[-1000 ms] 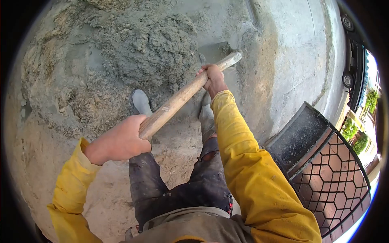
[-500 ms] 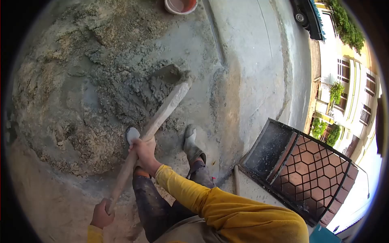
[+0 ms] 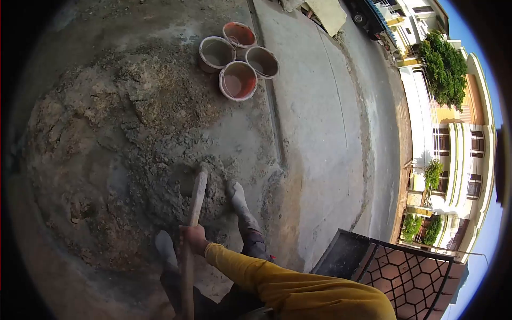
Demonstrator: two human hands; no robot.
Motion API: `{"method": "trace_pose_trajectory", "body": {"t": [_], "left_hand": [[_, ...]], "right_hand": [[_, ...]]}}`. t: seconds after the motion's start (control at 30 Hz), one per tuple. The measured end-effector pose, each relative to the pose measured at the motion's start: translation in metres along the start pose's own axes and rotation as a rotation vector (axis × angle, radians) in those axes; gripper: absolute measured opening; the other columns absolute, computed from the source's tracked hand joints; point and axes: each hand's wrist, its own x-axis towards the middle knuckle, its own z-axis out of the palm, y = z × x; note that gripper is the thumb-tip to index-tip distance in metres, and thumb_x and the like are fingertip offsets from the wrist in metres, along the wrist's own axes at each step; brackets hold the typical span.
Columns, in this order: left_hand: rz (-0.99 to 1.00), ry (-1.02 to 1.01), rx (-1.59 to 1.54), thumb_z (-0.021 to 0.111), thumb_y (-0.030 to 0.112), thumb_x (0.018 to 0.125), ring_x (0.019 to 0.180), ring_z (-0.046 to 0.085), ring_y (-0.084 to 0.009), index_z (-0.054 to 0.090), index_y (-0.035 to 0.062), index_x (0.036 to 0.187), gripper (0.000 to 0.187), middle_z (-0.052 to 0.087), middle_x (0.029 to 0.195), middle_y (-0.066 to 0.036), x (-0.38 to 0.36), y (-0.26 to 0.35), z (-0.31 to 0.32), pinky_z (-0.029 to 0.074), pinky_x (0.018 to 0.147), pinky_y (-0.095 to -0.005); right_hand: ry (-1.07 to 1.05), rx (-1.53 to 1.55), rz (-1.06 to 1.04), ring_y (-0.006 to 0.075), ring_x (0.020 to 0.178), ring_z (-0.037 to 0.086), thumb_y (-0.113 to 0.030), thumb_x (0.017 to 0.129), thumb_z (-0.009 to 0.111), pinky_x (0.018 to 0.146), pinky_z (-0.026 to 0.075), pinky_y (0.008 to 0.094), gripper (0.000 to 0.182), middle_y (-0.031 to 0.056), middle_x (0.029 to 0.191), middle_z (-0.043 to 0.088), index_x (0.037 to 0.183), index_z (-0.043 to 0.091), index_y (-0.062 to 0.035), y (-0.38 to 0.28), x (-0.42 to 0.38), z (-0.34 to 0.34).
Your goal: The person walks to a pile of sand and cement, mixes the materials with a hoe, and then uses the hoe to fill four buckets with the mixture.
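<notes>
My right hand point(image 3: 193, 239), at the end of a yellow sleeve, is wrapped round the wooden handle of a hoe point(image 3: 194, 205). The handle runs from the bottom edge up to a pile of wet grey mortar point(image 3: 144, 176). At its far end the hoe's head sits in the mortar, mostly hidden. My left hand is out of view; the lower part of the handle runs out past the bottom edge. My two boots stand on either side of the handle, one boot point(image 3: 239, 198) by the mortar and the other boot point(image 3: 166, 248) lower left.
Several buckets stand together beyond the pile, among them a near bucket point(image 3: 238, 97) with a reddish inside. A concrete pavement point(image 3: 314, 106) lies to the right. A black metal gate point(image 3: 405, 272) stands at lower right. Farther off are a parked vehicle point(image 3: 368, 18) and a building point(image 3: 453, 160).
My view has tilted up, bringing the group of buckets into sight. The hoe's handle has swung more upright and closer to me. My left hand has gone out of view.
</notes>
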Motion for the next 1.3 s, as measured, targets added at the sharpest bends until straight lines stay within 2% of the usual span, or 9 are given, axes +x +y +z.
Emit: {"method": "trace_pose_trajectory", "body": {"t": [0.03,0.07,0.1,0.27,0.6,0.83,0.9,1.13,1.3], "left_hand": [[-0.005,0.003,-0.031,0.06,0.047,0.089,0.069,0.057,-0.0271,0.041,-0.0084,0.131,0.072,0.059,0.083,-0.018,0.02,0.025,0.018,0.048,0.065,-0.0376],[-0.266,0.0,-0.116,0.073,0.017,0.063,0.066,0.061,-0.023,0.057,-0.0013,0.092,0.038,0.06,0.072,-0.012,0.037,0.04,0.037,0.049,0.064,-0.0371],[-0.235,0.088,-0.109,0.074,0.019,0.062,0.073,0.063,-0.0219,0.058,-0.0039,0.097,0.045,0.063,0.079,-0.013,0.042,0.031,0.071,0.049,0.066,-0.0373],[-0.232,0.171,-0.223,0.069,0.017,0.069,0.093,0.064,-0.0317,0.053,-0.0034,0.113,0.051,0.063,0.096,-0.022,0.072,0.1,0.163,0.049,0.08,-0.0408],[0.1,0.519,-0.595,0.068,0.016,0.071,0.091,0.062,-0.0384,0.054,-0.0038,0.108,0.044,0.063,0.092,-0.023,0.19,0.083,0.281,0.048,0.081,-0.0425],[0.067,0.605,-1.07,0.062,0.006,0.071,0.063,0.061,-0.0223,0.055,-0.0007,0.1,0.03,0.057,0.073,-0.01,0.19,0.096,0.428,0.049,0.06,-0.0353],[0.076,0.532,-0.989,0.063,0.007,0.071,0.077,0.063,-0.0256,0.056,-0.0006,0.108,0.039,0.06,0.081,-0.014,0.173,0.084,0.473,0.05,0.073,-0.037],[0.123,0.671,-0.892,0.065,0.008,0.072,0.084,0.066,-0.0362,0.055,-0.001,0.106,0.037,0.064,0.086,-0.021,0.199,0.096,0.393,0.05,0.072,-0.0393],[-0.005,0.528,-1.366,0.062,-0.001,0.072,0.056,0.054,-0.0153,0.05,0.0005,0.088,0.02,0.052,0.066,-0.005,0.233,0.155,0.399,0.044,0.052,-0.0327]], "right_hand": [[-0.052,0.001,0.003,0.0176,0.051,0.055,-0.013,0.084,0.066,0.046,0.049,0.0339,0.019,0.0056,0.064,0.055,0.074,0.053,-0.0034,-0.013,0.014,-0.011],[-0.098,-0.049,0.014,0.0175,0.051,0.055,-0.014,0.083,0.067,0.046,0.049,0.0342,0.018,0.0055,0.065,0.055,0.076,0.053,-0.0034,-0.024,0.03,-0.022],[-0.125,-0.11,0.015,0.0176,0.05,0.054,-0.013,0.084,0.065,0.046,0.049,0.0346,0.018,0.0057,0.064,0.054,0.076,0.053,-0.003,-0.037,0.036,-0.033],[-0.177,-0.292,0.067,0.0173,0.048,0.053,-0.004,0.08,0.063,0.043,0.048,0.0337,0.014,0.0065,0.064,0.052,0.086,0.052,0.0004,-0.071,0.047,-0.081],[-0.347,-0.723,-0.588,0.0186,0.044,0.055,-0.004,0.079,0.062,0.043,0.047,0.0326,0.015,0.0084,0.054,0.054,0.067,0.054,0.0005,-0.154,0.024,-0.057],[-0.258,-1.23,-0.486,0.018,0.043,0.055,-0.003,0.075,0.063,0.042,0.046,0.0337,0.012,0.0084,0.055,0.056,0.068,0.055,0.0013,-0.034,0.106,-0.153],[-0.262,-1.253,-0.503,0.018,0.042,0.054,-0.002,0.074,0.063,0.04,0.045,0.0333,0.009,0.0089,0.055,0.056,0.073,0.055,0.0022,-0.022,0.057,-0.175],[-0.477,-1.151,-0.717,0.0195,0.041,0.056,-0.003,0.072,0.061,0.039,0.044,0.0328,0.015,0.0085,0.054,0.053,0.077,0.05,0.0063,-0.078,-0.029,-0.07],[-0.447,-1.477,-0.517,0.0251,0.047,0.061,-0.007,0.073,0.059,0.047,0.05,0.0369,0.016,0.0123,0.051,0.056,0.072,0.056,0.0087,-0.056,0.083,-0.079]]}}
